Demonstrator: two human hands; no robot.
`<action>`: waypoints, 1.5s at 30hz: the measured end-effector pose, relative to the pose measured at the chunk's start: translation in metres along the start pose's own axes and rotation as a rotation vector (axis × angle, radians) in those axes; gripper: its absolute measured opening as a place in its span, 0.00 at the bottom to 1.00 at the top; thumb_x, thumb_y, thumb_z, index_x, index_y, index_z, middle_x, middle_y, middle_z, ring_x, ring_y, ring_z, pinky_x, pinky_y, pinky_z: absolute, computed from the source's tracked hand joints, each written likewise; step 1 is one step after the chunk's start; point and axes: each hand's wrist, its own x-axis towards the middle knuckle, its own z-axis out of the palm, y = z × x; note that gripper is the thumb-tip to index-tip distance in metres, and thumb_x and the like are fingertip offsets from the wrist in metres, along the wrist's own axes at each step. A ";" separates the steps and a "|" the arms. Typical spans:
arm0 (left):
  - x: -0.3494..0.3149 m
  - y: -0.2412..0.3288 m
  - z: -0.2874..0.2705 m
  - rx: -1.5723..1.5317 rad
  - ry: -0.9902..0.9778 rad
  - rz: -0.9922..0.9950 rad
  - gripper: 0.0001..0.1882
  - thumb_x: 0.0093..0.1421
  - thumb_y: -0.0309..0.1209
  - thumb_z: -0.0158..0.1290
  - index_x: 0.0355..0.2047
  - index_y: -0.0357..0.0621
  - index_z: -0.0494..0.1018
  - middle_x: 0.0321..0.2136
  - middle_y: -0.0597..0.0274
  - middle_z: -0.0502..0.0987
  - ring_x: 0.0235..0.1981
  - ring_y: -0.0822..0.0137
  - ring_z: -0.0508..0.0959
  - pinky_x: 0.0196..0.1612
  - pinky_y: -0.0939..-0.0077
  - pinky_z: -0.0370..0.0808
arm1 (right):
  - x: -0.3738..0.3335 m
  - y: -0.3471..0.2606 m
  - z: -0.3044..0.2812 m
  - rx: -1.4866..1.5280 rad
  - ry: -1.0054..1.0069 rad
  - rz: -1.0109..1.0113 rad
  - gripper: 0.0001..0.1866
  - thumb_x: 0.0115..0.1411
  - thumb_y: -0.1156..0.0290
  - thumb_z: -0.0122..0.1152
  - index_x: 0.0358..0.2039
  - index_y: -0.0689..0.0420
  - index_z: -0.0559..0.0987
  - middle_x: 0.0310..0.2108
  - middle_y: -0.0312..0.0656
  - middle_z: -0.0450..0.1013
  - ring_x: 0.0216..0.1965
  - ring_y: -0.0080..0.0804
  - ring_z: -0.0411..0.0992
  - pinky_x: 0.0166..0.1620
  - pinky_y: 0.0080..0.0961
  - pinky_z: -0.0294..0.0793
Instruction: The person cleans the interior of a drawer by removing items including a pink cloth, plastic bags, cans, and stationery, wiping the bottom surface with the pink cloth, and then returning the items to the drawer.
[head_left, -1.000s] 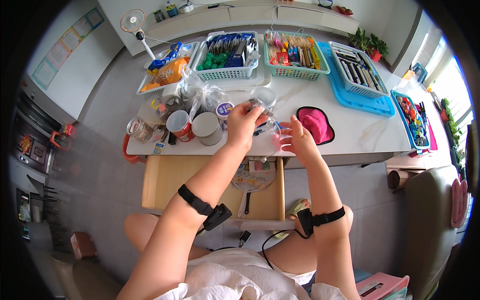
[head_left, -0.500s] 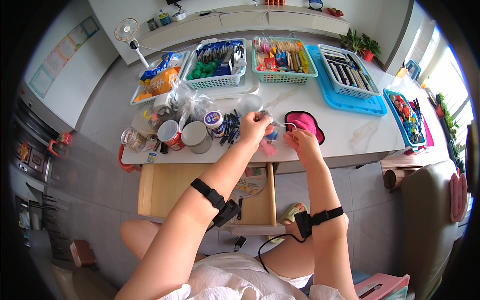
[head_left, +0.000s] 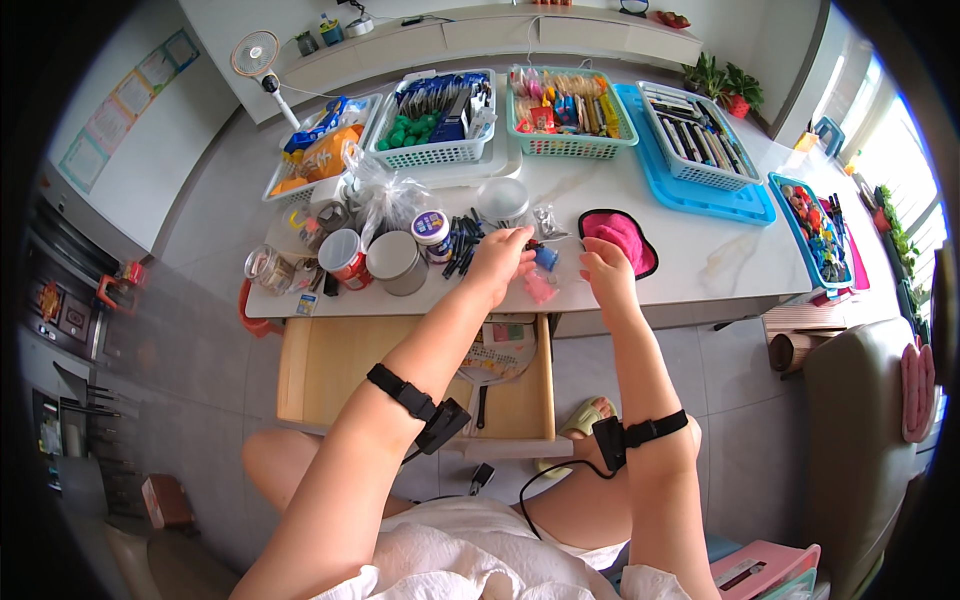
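Observation:
Above the front part of the white table, my left hand (head_left: 500, 267) has its fingers curled together. Whatever lies in them is too small to make out. A small dark and red item (head_left: 534, 244) shows by its fingertips. My right hand (head_left: 609, 270) is beside a pink pouch with a black edge (head_left: 617, 241), thumb and fingers bent but apart. Between both hands lie a small blue item (head_left: 546, 259) and a piece of pink material (head_left: 540, 289). Just beyond them rests a shiny silver-grey packet (head_left: 548, 222), next to a clear round container (head_left: 502, 203).
Dark pens (head_left: 463, 244), a white tub with a purple lid (head_left: 431, 236), a grey canister (head_left: 397, 264) and a red jar (head_left: 344, 259) stand to the left. Baskets, including a green one (head_left: 570, 148), line the back. A wooden drawer (head_left: 340, 375) is pulled out below.
The grey item and white cord between my hands are no longer held up there. A silver-grey packet now shows on the table beyond. My right fingers have parted; my left hand has lowered slightly.

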 end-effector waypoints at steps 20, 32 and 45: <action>-0.124 -0.038 -0.133 0.446 -0.113 0.000 0.12 0.60 0.30 0.48 0.42 0.37 0.71 0.31 0.64 0.75 0.27 0.75 0.75 0.29 0.80 0.73 | -0.004 0.023 0.038 -0.512 -0.075 -0.144 0.17 0.51 0.64 0.59 0.40 0.60 0.78 0.30 0.42 0.76 0.30 0.27 0.73 0.37 0.24 0.70; -0.142 -0.097 -0.198 0.451 0.016 -0.178 0.16 0.55 0.33 0.51 0.42 0.36 0.70 0.26 0.64 0.73 0.19 0.75 0.73 0.20 0.81 0.69 | -0.059 0.009 0.097 -0.529 -0.590 0.243 0.12 0.54 0.66 0.56 0.29 0.63 0.79 0.20 0.38 0.74 0.20 0.22 0.70 0.24 0.18 0.72; -0.145 -0.134 -0.196 -0.014 0.073 -0.314 0.17 0.55 0.31 0.48 0.45 0.40 0.66 0.29 0.63 0.72 0.23 0.72 0.74 0.20 0.79 0.70 | -0.057 0.113 0.142 -2.087 -0.539 -0.118 0.46 0.53 0.56 0.56 0.64 0.56 0.42 0.62 0.56 0.48 0.62 0.53 0.51 0.60 0.40 0.55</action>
